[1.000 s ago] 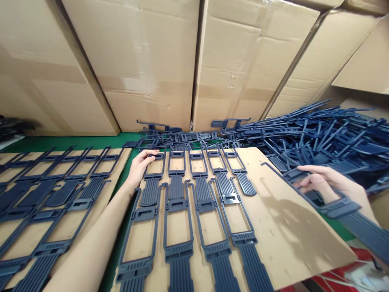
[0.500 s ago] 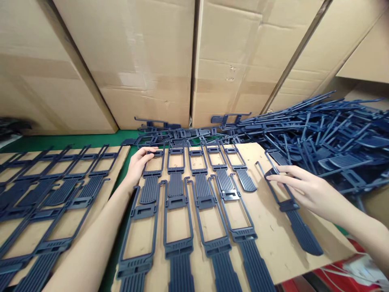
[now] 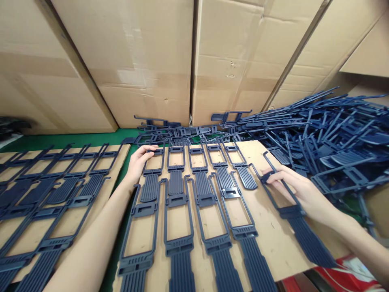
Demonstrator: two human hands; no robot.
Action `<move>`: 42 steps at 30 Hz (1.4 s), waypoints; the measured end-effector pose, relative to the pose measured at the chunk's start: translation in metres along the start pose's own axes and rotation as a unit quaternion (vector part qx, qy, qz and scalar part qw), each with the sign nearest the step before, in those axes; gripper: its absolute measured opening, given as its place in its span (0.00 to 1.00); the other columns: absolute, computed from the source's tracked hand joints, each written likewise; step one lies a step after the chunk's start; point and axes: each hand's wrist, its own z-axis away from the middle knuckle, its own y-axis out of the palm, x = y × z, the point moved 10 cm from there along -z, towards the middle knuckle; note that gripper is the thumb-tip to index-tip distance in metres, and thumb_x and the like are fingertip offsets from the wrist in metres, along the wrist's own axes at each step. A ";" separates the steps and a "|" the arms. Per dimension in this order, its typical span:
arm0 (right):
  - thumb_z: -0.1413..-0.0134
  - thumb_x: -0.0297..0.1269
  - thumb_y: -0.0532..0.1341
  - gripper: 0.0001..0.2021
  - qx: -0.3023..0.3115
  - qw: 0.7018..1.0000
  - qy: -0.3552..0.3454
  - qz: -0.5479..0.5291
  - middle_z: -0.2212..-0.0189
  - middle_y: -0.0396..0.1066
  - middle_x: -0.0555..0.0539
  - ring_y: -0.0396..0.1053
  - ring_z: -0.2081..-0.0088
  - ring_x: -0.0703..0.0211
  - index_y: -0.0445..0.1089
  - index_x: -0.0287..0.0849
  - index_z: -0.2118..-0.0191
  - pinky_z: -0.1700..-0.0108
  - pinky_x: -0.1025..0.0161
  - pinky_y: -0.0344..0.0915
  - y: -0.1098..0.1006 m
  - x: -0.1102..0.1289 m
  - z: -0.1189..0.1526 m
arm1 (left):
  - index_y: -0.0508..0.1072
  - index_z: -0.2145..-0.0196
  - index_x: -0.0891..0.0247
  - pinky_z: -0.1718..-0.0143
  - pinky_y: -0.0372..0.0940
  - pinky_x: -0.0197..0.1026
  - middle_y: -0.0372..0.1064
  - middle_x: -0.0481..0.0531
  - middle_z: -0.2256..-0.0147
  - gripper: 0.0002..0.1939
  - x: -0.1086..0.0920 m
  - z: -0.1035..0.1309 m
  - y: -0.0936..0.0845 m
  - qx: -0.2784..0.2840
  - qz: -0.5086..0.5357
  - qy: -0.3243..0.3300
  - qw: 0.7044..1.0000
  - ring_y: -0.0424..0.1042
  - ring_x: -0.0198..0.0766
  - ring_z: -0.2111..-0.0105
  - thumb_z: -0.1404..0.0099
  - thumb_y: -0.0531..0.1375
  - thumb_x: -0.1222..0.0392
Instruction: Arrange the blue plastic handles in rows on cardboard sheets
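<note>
My right hand (image 3: 299,190) pinches a dark blue frame part (image 3: 291,211) at centre right, its long axis running from upper left to lower right, ribbed tail toward the cardboard sheet's (image 3: 273,239) lower right edge. Since half a second ago it has slid leftward, closer to the laid rows. My left hand (image 3: 138,162), fingers spread, presses the leftmost frame (image 3: 148,178). Bare cardboard remains between them.

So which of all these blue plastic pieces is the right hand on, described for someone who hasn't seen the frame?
Start at the cardboard sheet in the middle, where dark blue frame pieces lie in neat rows. Go to its right side, short of the loose heap of parts. The piece under the right hand lies alone and slanted, out of line with the rows, fingers gripping its upper end.
</note>
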 end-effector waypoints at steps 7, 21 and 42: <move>0.44 0.35 0.63 0.21 -0.081 0.994 0.026 -0.073 0.56 0.73 0.43 0.74 0.53 0.54 0.54 0.49 0.49 0.48 0.56 0.70 -0.015 0.001 0.001 | 0.73 0.69 0.62 0.42 0.56 0.53 0.73 0.56 0.53 0.11 -0.001 0.001 0.000 0.000 0.002 0.002 1.000 0.67 0.53 0.47 0.50 0.64 0.55; 0.42 0.30 0.59 0.14 0.046 0.995 -0.090 -0.019 0.59 0.68 0.46 0.70 0.56 0.56 0.72 0.53 0.52 0.54 0.58 0.68 -0.014 0.040 -0.008 | 0.73 0.70 0.61 0.43 0.58 0.53 0.73 0.56 0.53 0.11 0.003 -0.001 0.000 -0.001 0.020 -0.007 1.000 0.69 0.53 0.49 0.51 0.64 0.55; 0.38 0.37 0.57 0.13 0.196 0.968 -0.108 0.114 0.59 0.67 0.45 0.67 0.56 0.52 0.73 0.54 0.51 0.54 0.53 0.66 0.021 0.042 -0.005 | 0.72 0.70 0.61 0.43 0.58 0.53 0.74 0.56 0.54 0.11 -0.001 0.000 0.001 -0.001 0.003 0.001 1.000 0.68 0.53 0.49 0.50 0.63 0.55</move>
